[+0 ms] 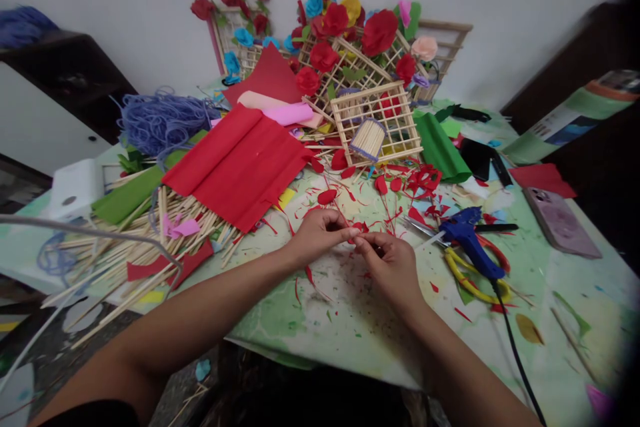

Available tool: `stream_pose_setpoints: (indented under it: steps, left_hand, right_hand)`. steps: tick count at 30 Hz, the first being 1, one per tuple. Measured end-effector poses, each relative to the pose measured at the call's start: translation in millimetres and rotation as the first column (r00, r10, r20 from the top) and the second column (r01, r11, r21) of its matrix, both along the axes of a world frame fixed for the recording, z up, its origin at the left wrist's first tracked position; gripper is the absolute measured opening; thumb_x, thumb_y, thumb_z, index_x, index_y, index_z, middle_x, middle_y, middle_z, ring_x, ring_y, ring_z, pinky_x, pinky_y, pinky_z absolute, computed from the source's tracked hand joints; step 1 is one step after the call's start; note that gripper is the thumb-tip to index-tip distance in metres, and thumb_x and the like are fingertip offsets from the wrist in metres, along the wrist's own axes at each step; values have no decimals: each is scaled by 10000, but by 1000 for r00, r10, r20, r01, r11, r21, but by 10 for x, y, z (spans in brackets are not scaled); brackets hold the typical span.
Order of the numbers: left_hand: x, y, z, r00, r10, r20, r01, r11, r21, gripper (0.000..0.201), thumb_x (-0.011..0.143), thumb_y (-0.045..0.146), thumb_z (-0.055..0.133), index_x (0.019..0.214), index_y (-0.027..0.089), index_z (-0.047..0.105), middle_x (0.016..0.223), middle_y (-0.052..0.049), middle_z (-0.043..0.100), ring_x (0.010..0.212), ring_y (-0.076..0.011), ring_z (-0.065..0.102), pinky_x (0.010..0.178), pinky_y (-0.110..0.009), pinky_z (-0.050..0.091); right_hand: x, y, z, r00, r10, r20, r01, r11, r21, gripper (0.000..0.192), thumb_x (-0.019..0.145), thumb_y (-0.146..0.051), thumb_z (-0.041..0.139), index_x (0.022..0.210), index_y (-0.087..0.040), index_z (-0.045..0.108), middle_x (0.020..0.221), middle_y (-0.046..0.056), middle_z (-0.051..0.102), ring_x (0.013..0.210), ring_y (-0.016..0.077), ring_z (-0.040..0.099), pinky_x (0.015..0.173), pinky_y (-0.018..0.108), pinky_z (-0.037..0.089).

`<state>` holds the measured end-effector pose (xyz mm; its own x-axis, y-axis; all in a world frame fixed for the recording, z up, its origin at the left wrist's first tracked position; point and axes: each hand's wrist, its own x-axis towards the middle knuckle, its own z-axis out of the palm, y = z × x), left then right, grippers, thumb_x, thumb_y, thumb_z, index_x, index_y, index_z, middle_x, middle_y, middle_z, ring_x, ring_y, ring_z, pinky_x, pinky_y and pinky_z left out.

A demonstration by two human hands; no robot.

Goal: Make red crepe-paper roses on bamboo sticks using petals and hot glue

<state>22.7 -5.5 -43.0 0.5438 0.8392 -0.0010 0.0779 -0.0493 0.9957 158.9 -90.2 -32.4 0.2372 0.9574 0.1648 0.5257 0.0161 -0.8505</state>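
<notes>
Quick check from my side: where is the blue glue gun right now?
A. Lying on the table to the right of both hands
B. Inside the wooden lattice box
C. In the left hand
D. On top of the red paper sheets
A: the blue glue gun lies on the table right of the right hand, while both hands pinch a small red paper piece.

left hand (320, 232) + right hand (387, 263) pinch red paper piece (359, 228) | glue gun (470, 240) beside

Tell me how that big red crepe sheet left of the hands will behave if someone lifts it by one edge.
The red crepe sheet would probably flop and sag: it already lies creased and draped over the wooden sticks. It looks thin and light, so a push would likely crumple it. Its edges may tear easily.
</notes>
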Motion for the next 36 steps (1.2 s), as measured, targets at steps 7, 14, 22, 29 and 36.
stream_pose_setpoints:
  steps: [7,14,22,29,36]
  left_hand:
    - [5,-30,29,997,67,-47,-65,997,49,296,661,379,689,574,131,552,523,31,485,500,-68,391,478,-204,289]
    - [19,-23,31,993,117,-26,-115,991,66,275,694,319,642,531,139,514,523,43,446,509,-69,382,502,-213,301]
    - [9,-47,71,997,-12,79,13,1000,-17,300,730,419,646,664,129,602,606,16,553,568,-85,465,565,-218,357]
    - [-3,-26,51,998,-40,43,41,999,-4,334,733,455,637,655,133,597,580,16,532,530,-78,427,522,-212,331]
    - [0,-29,68,994,-106,-13,106,994,12,340,730,470,626,664,137,597,566,25,509,501,-73,398,493,-205,310]
  right_hand:
    - [-17,-17,15,999,12,50,-11,1000,-9,228,822,-294,550,773,-175,738,630,23,680,564,146,573,531,241,410]
    - [-30,-21,34,998,8,61,-8,1000,1,212,804,-282,553,733,-173,721,597,18,667,526,139,555,503,237,406]
    - [-12,-19,23,1000,-22,1,22,1000,-3,252,819,-324,540,699,-163,692,576,16,646,489,126,529,485,231,389]
    - [33,-13,60,1000,-13,-2,13,1000,4,261,821,-318,544,663,-164,683,544,0,627,503,124,529,490,225,365]
    - [86,15,68,994,-37,98,37,999,1,246,821,-313,544,688,-170,694,589,14,656,529,132,540,522,237,371]
